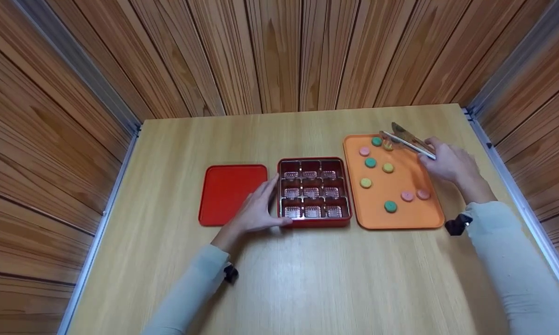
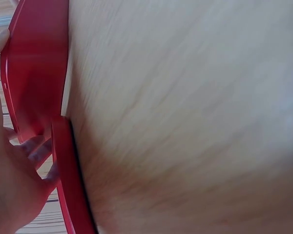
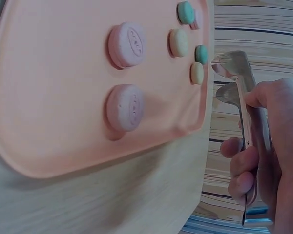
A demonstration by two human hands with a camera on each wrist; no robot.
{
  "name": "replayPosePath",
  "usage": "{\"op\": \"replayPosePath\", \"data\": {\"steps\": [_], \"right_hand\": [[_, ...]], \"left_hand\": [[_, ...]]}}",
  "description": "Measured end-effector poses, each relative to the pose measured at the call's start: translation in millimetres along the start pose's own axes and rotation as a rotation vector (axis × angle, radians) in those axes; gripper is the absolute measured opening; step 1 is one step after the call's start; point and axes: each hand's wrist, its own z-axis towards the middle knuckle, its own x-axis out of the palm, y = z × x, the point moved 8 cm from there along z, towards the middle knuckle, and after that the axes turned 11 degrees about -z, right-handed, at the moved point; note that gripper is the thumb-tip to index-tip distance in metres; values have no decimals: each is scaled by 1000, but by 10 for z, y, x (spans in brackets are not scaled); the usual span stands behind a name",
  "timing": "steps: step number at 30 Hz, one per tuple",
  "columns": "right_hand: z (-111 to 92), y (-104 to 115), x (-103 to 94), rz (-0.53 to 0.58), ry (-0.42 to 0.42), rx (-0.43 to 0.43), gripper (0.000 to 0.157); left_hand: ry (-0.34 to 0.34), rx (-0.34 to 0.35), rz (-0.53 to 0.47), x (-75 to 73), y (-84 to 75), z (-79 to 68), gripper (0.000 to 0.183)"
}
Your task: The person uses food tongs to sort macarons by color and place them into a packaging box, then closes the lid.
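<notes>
Two hands at work on a wooden surface (image 1: 279, 288), seen from the head and from both wrists. The right hand (image 1: 452, 162) has its fingers wrapped round a pair of metal tongs (image 1: 409, 144), whose two arms stand apart at the tips. The left hand (image 1: 256, 207) has its fingers extended, clasping nothing, along the left wall of the red compartment box (image 1: 316, 224), with the thumb at its near-left corner; a flat red lid (image 1: 225, 195) lies just to the left. The box's nine compartments hold no macarons. These lie scattered on an orange tray (image 1: 372, 218), just right of the box. The governing relation is between tongs and macarons: the tongs' long axis runs from the right fingers leftward and away from the person, so that the tips reach the tray's far edge. Near them, left of and beyond the right fingers, are a yellow macaron (image 3: 197, 73) and a green macaron (image 1: 376, 141); whether the tips touch either cannot be told. Two pink macarons (image 1: 414, 195) lie on the near side, closer to the wrist. The right hand is the nearer to every macaron.
</notes>
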Motion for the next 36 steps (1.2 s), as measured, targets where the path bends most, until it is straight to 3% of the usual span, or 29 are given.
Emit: {"op": "replayPosePath", "data": {"steps": [16,36], "right_hand": [[30,-58,158,-8,55,8,71],[63,-84,190,16,96,13,65]], "left_hand": [[2,-14,11,13,7,-1,136],[-2,-20,6,21,20,4,137]]}}
